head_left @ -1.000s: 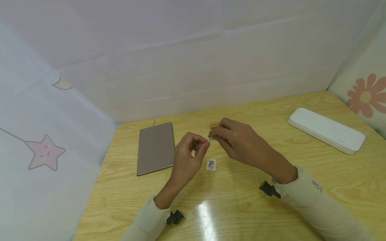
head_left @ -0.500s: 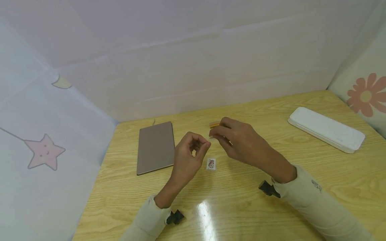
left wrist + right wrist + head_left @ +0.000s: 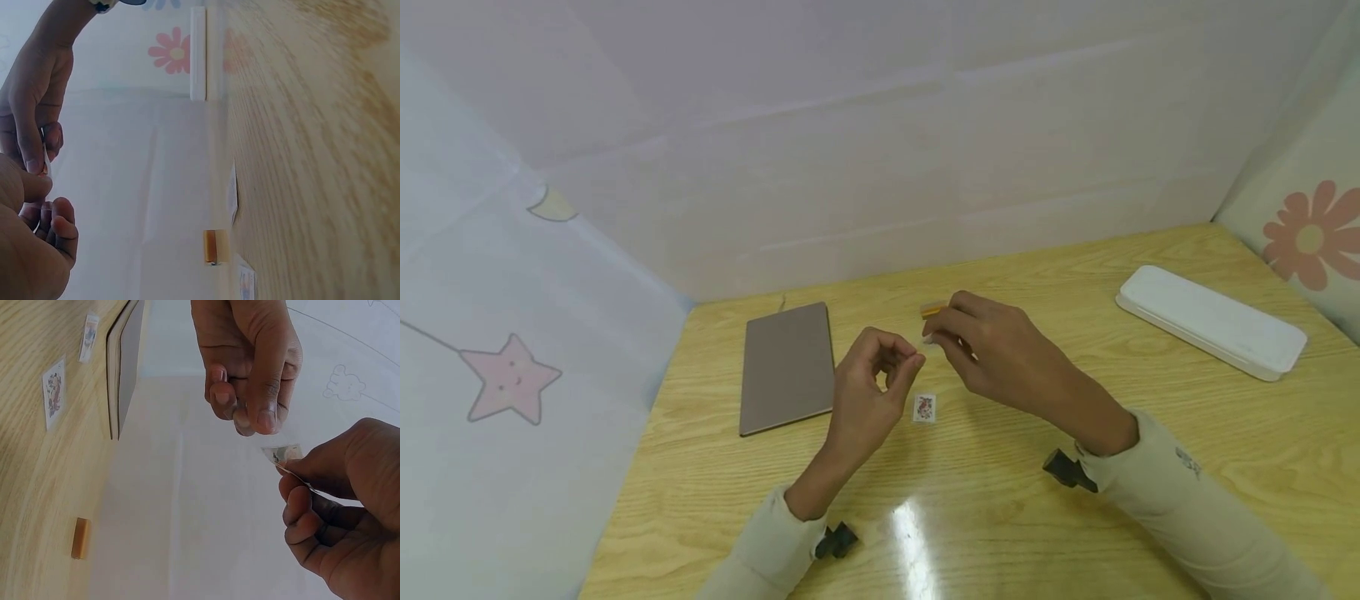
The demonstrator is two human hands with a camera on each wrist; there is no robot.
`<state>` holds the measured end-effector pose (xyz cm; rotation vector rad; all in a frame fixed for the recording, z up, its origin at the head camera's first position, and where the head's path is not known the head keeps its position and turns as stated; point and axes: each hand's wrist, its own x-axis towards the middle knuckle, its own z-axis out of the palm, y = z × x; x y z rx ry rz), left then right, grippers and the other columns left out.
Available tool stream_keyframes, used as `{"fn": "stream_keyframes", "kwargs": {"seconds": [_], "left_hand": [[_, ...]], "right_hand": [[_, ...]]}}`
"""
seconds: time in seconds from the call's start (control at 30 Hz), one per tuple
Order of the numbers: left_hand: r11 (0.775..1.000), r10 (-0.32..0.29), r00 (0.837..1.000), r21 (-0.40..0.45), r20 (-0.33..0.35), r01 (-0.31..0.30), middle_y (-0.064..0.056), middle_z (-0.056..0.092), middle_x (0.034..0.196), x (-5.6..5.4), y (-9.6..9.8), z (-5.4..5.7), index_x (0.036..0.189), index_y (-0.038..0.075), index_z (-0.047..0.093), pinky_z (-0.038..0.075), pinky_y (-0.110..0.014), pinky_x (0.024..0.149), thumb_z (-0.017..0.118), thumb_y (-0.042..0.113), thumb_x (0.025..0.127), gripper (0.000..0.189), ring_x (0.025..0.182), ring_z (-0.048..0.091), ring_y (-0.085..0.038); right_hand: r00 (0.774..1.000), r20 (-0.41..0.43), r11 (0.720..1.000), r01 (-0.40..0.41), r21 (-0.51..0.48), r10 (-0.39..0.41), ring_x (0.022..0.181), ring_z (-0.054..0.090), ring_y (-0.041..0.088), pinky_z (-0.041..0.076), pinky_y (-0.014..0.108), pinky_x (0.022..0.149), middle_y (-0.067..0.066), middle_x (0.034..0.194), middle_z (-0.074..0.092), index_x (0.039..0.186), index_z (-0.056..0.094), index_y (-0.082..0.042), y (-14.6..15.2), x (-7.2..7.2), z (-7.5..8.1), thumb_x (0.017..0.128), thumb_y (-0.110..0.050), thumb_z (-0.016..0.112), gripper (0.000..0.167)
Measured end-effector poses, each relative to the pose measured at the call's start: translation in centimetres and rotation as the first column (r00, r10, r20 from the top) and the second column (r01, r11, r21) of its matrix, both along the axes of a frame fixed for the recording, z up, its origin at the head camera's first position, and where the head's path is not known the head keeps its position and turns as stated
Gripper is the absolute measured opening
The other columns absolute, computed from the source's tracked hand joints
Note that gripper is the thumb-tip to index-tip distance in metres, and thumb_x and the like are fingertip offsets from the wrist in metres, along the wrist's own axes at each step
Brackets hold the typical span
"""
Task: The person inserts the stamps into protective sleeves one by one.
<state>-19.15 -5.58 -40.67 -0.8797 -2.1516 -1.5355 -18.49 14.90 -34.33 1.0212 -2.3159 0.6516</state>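
A small stamp-like picture piece is pinched between the thumb and fingers of the right hand, above the table. In the right wrist view it looks bent, with a pale edge sticking out. The left hand hovers just left of it, thumb and index fingertips together and the other fingers curled; nothing shows between them. A narrow gap parts the two hands in the head view. Below them a white-bordered stamp-like piece with a reddish picture lies on the table. A second such piece shows in the right wrist view.
A grey-brown flat book lies left of the hands. Behind them is a small orange-striped block, partly hidden by the right hand. A long white case lies at the right. Fabric walls enclose the wooden table.
The right fingertips have drawn very slightly away from the left ones, with more of the small piece's pale edge showing. Otherwise the hands and the things on the table hold their places.
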Motion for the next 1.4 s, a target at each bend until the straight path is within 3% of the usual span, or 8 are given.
{"fn": "stream_keyframes", "kwargs": {"seconds": [0.13,0.4,0.7,0.77,0.87,1.03,1.13,1.4], "left_hand": [[1.000,-0.002,1.000,0.005,-0.026,0.002,-0.010,0.057,0.092,-0.16,0.11,-0.33,0.103,-0.001,0.059,0.044,-0.030,0.056,0.071,0.000,0.093,0.016,0.064,0.049,-0.019],[1.000,0.004,0.996,-0.013,-0.089,-0.005,-0.004,0.057,0.094,-0.26,0.17,-0.12,0.104,0.006,0.060,0.046,-0.027,0.057,0.071,0.008,0.095,0.014,0.066,0.050,-0.013],[1.000,-0.004,0.998,-0.022,-0.070,0.003,-0.002,0.057,0.095,-0.26,-0.01,-0.18,0.104,0.008,0.060,0.046,-0.026,0.058,0.069,0.013,0.097,0.012,0.068,0.051,-0.013],[1.000,-0.029,0.999,-0.006,-0.025,0.029,-0.002,0.058,0.096,-0.25,-0.04,-0.14,0.105,0.008,0.060,0.048,-0.027,0.060,0.069,0.013,0.097,0.013,0.070,0.055,-0.015],[0.995,-0.090,0.990,0.053,0.109,0.084,-0.004,0.061,0.094,-0.25,-0.19,-0.17,0.107,0.008,0.059,0.052,-0.028,0.065,0.068,0.015,0.098,0.014,0.073,0.060,-0.023],[0.979,-0.171,0.929,0.161,0.328,0.123,-0.013,0.062,0.087,0.01,-0.41,-0.10,0.107,0.006,0.059,0.050,-0.026,0.064,0.068,0.018,0.099,0.017,0.074,0.061,-0.027],[0.971,-0.201,0.908,0.197,0.367,0.135,-0.018,0.060,0.084,0.02,-0.40,0.05,0.106,0.003,0.059,0.047,-0.025,0.060,0.066,0.015,0.100,0.016,0.072,0.059,-0.022],[0.966,-0.208,0.904,0.221,0.372,0.131,-0.015,0.061,0.083,-0.15,-0.43,0.38,0.107,0.004,0.060,0.049,-0.028,0.062,0.066,0.015,0.100,0.015,0.071,0.059,-0.021]], "right_hand": [[1.000,0.018,1.000,0.000,-0.006,0.000,0.061,0.046,0.006,0.043,0.020,0.051,0.004,0.093,0.063,0.100,0.073,-0.004,0.01,0.07,-0.03,0.094,-0.002,0.067,0.009],[1.000,0.018,1.000,-0.018,0.011,0.018,0.063,0.049,0.007,0.044,0.020,0.053,0.005,0.096,0.064,0.099,0.073,-0.004,0.09,0.00,-0.10,0.094,0.000,0.067,0.009],[0.997,-0.036,0.995,-0.070,0.074,0.072,0.068,0.052,0.012,0.047,0.022,0.057,0.006,0.095,0.061,0.107,0.072,-0.004,-0.10,-0.16,0.06,0.094,-0.001,0.067,0.014],[0.997,-0.019,0.995,-0.076,0.060,0.077,0.073,0.058,0.014,0.050,0.024,0.061,0.006,0.099,0.062,0.114,0.069,-0.004,0.11,-0.26,0.15,0.095,-0.004,0.067,0.019],[0.998,0.027,0.999,-0.052,0.006,0.052,0.077,0.058,0.012,0.050,0.025,0.063,0.004,0.104,0.063,0.120,0.064,-0.006,0.59,-0.24,0.30,0.098,-0.008,0.066,0.022],[0.995,0.087,0.997,-0.034,-0.073,0.040,0.080,0.057,0.007,0.050,0.025,0.063,0.000,0.106,0.064,0.111,0.064,-0.007,0.76,-0.16,-0.07,0.097,-0.004,0.067,0.015],[0.992,0.105,0.996,-0.061,-0.065,0.068,0.080,0.057,0.006,0.050,0.024,0.063,0.000,0.103,0.065,0.108,0.064,-0.007,0.51,-0.20,-0.30,0.096,-0.003,0.067,0.013],[0.995,0.047,0.995,-0.083,-0.053,0.086,0.074,0.056,0.007,0.048,0.023,0.059,0.000,0.105,0.066,0.109,0.070,-0.009,0.59,-0.40,-0.13,0.095,-0.002,0.068,0.016]]}}
